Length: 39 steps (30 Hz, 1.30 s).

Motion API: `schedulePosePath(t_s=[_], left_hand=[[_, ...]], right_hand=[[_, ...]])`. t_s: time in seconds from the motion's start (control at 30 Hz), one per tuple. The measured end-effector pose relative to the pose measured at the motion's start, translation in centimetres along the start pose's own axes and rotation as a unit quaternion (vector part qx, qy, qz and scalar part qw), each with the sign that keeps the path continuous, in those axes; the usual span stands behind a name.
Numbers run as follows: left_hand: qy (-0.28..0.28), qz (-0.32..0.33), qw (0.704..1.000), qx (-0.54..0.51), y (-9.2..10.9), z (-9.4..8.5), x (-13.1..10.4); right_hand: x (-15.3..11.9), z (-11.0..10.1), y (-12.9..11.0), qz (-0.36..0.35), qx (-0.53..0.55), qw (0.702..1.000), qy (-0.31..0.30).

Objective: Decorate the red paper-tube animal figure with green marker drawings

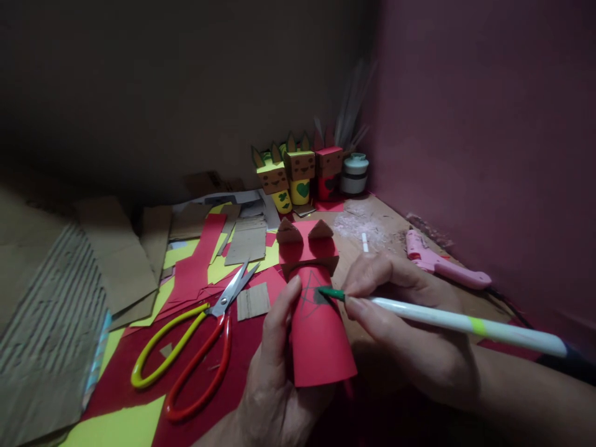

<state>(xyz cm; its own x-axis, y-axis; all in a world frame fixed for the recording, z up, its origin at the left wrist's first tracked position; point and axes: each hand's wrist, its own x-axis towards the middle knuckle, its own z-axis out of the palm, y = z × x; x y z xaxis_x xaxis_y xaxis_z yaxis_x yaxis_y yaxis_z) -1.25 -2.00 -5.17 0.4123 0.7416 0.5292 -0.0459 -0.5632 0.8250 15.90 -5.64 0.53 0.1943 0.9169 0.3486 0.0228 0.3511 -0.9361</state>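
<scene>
My left hand (274,366) is wrapped round a red paper figure (321,354), a tube body with a boxy head and two brown cardboard ears. Its thumb lies along the tube's left side, and the other fingers are hidden behind. A star outline is drawn on the tube, with a dark patch coloured in at its right. Between thumb and fingers, my right hand (400,316) pinches a green felt-tip marker (428,313) with a white barrel. The marker's tip touches the tube at the dark patch. Scissors (218,310) with one yellow and one red handle lie open to the left.
Several finished paper figures (300,167) stand at the back beside a pale lidded jar (355,174). A pink glue gun (447,267) lies at right by the wall. Corrugated cardboard (41,329), a striped pencil (99,354) and red paper strips (195,267) cover the left.
</scene>
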Motion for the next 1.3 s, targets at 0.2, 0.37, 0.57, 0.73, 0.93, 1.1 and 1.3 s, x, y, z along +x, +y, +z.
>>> schedulePosePath(t_s=[0.2,0.37,0.57,0.73,0.93,1.1,1.3], left_hand=[[0.005,0.024,1.000,0.011,-0.4,0.0,0.0],[-0.007,0.041,0.999,0.016,-0.7,-0.3,-0.2],[-0.008,0.031,0.999,0.024,-0.8,-0.3,-0.2],[-0.001,0.039,0.999,0.037,-0.8,-0.2,-0.1],[-0.004,0.026,0.999,0.043,-0.8,-0.4,-0.2],[-0.010,0.025,0.999,0.029,-0.7,-0.4,-0.4],[-0.011,0.028,0.999,0.040,-0.7,-0.4,-0.3]], right_hand=[[0.0,0.0,-0.2,-0.002,-0.005,1.000,0.001],[-0.1,0.3,-0.5,-0.011,-0.014,1.000,-0.011],[-0.1,0.4,0.0,-0.024,0.016,1.000,0.005],[-0.2,0.1,0.0,-0.021,0.005,1.000,-0.016],[-0.1,-0.2,-0.3,-0.034,0.011,0.998,-0.043],[-0.2,-0.5,0.3,-0.040,0.005,0.999,-0.021],[-0.3,-0.6,0.5,-0.027,0.001,1.000,-0.016]])
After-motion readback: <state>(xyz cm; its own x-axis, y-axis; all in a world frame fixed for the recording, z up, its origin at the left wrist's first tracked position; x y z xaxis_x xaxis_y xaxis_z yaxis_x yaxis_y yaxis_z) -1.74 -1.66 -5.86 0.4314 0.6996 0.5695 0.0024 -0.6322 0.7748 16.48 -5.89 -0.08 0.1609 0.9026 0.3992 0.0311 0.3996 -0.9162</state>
